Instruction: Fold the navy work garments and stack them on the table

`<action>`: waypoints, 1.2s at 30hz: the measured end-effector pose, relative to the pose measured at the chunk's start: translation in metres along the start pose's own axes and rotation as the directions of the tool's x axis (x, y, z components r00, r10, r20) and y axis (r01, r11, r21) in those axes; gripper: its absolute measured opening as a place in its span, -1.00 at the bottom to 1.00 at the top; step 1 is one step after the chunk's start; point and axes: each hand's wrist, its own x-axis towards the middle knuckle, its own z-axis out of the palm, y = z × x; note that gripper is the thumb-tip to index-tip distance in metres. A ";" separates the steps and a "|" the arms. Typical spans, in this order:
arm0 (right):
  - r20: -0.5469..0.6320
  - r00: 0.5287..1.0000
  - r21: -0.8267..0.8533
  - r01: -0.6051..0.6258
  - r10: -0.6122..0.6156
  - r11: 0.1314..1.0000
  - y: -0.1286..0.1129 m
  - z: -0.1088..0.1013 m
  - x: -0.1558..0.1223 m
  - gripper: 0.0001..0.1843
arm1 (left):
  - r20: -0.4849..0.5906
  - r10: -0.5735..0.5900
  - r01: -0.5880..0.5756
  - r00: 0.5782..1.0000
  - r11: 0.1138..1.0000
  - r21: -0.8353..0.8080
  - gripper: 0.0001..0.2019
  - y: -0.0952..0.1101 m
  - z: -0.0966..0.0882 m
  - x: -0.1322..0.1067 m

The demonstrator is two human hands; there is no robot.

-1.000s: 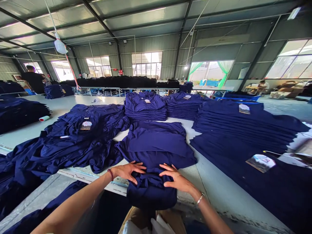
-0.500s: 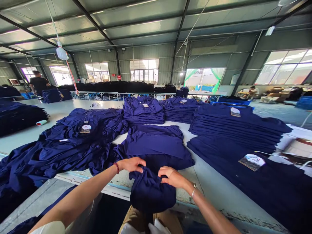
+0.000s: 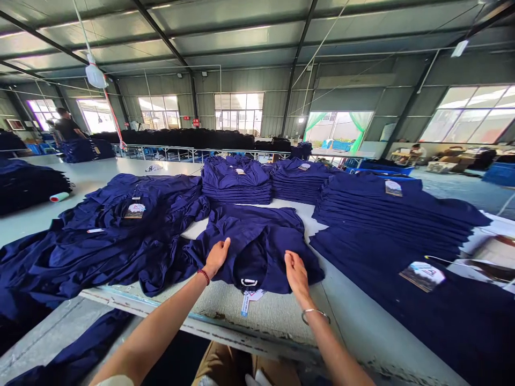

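A navy short-sleeved shirt (image 3: 257, 252) lies on the pale work table (image 3: 257, 311), its collar and inner neck facing me. A paper hang tag (image 3: 248, 300) dangles from the collar over the bare tabletop. My left hand (image 3: 216, 257) rests open on the shirt's left side, fingers spread. My right hand (image 3: 296, 273) lies open on its right side, near the lower edge. Neither hand grips the cloth.
Folded navy stacks (image 3: 236, 182) stand just beyond the shirt, with a taller stack (image 3: 386, 214) to the right. A loose navy heap (image 3: 132, 225) lies to the left. A co-worker (image 3: 67, 127) stands at the far left, beyond a lint roller (image 3: 60, 197).
The bunched collar end no longer hangs toward me; the shirt now lies spread on the table with its tag showing. Both hands have let go, moved apart and forward.
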 end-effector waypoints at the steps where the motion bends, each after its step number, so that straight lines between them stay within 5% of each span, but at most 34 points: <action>1: -0.016 0.999 -0.014 0.038 -0.038 0.999 -0.006 0.001 -0.003 -0.39 | -0.024 0.021 -0.021 0.999 1.000 0.007 -0.36 0.003 -0.002 0.000; 5: 0.048 0.986 -0.237 0.165 -0.159 0.957 -0.034 0.010 -0.015 -0.23 | 0.011 0.197 -0.196 0.980 0.965 0.171 -0.29 0.021 0.001 -0.007; 8: 0.153 0.988 -0.387 0.089 -0.031 0.918 -0.042 0.016 -0.017 -0.25 | 0.133 0.219 -0.249 0.967 0.924 0.291 -0.26 0.027 0.005 -0.015; 13: 0.155 0.983 -0.386 -0.033 0.101 0.922 -0.015 0.002 -0.008 -0.50 | 0.093 0.141 -0.164 0.986 0.931 0.327 -0.40 0.010 -0.010 -0.020; 20: 0.040 0.991 -0.307 -0.106 0.124 0.946 0.009 -0.014 -0.011 -0.48 | -0.014 0.026 -0.020 1.000 0.937 0.349 -0.42 -0.018 -0.034 -0.034; 24: -0.017 0.997 -0.265 -0.082 0.081 0.961 0.002 -0.006 -0.011 -0.47 | -0.060 0.194 -0.152 0.979 0.897 0.416 -0.36 -0.010 -0.028 -0.040; 29: -0.101 0.995 -0.212 -0.049 0.028 0.976 -0.008 -0.016 0.000 -0.56 | -0.133 0.243 -0.185 0.961 0.921 0.344 -0.75 0.005 -0.035 -0.029; 33: -0.286 0.944 -0.127 0.132 -0.164 0.983 -0.005 -0.025 0.004 -0.62 | -0.308 0.293 -0.209 0.905 0.938 0.278 -0.67 0.010 -0.047 -0.020; 36: -0.249 0.938 -0.096 0.224 -0.242 0.970 0.004 -0.024 0.000 -0.80 | -0.221 0.322 -0.262 0.920 0.928 0.264 -0.82 0.007 -0.048 -0.020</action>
